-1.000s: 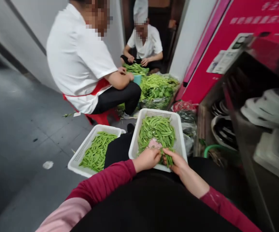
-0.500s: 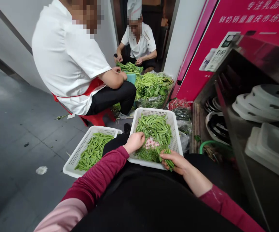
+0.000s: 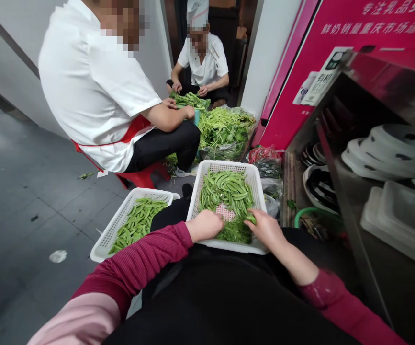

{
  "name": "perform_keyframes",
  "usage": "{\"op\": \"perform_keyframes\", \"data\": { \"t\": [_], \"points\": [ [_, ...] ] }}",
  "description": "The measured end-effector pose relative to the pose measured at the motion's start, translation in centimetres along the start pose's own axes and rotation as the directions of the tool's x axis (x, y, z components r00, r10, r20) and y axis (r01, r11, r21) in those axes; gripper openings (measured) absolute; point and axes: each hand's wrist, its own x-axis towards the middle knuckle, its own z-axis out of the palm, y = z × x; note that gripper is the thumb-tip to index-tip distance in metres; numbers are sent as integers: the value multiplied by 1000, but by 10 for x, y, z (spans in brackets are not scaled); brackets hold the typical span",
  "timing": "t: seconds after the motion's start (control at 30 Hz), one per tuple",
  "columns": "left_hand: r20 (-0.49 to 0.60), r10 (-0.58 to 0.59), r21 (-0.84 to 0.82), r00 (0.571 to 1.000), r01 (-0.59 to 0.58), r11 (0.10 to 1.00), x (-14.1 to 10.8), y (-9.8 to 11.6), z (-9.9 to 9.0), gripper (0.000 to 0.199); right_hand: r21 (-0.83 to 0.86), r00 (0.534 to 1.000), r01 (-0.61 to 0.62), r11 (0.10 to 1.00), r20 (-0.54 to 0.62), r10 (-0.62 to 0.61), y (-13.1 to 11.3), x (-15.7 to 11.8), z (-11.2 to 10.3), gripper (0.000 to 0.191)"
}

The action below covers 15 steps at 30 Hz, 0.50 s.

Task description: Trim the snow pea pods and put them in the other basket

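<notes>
Two white baskets hold pods: one basket [image 3: 262, 191] on the lap, another basket [image 3: 104, 235] left. The left hand's [image 3: 207, 225] fingers curl together; the right hand [image 3: 265, 229] clamps some pods [image 3: 251, 219]. Two people [image 3: 97, 91] [image 3: 205, 60] sit beyond, beside greens [image 3: 225, 125].

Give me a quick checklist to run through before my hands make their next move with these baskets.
1. Right hand gripping green pods: ok.
2. Left hand empty: cannot tell, its fingers are curled.
3. Lap basket within reach of both hands: ok.
4. Pod pile and fine green bits in separate baskets: not ok, both lie in the lap basket.
5. Floor basket holding pods: ok.
6. Floor free of litter: not ok, a whitish scrap lies there.
</notes>
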Motion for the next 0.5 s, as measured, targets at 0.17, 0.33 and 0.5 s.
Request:
{"op": "perform_keyframes", "data": {
  "t": [0.17,0.33,0.5],
  "points": [
    [92,27,-206,995,-8,979,3,3,-12,16,-277,908,360,891,323,-267,-15,-1,11,18],
    [4,-93,-849,996,52,525,6,-2,0,26,227,986,92,970,118,-121,-11,-12,37,17],
    [78,-369,-801,926,278,530,13,2,42,27,387,954,-32,921,-264,144,3,16,23,26]
  ]
}}
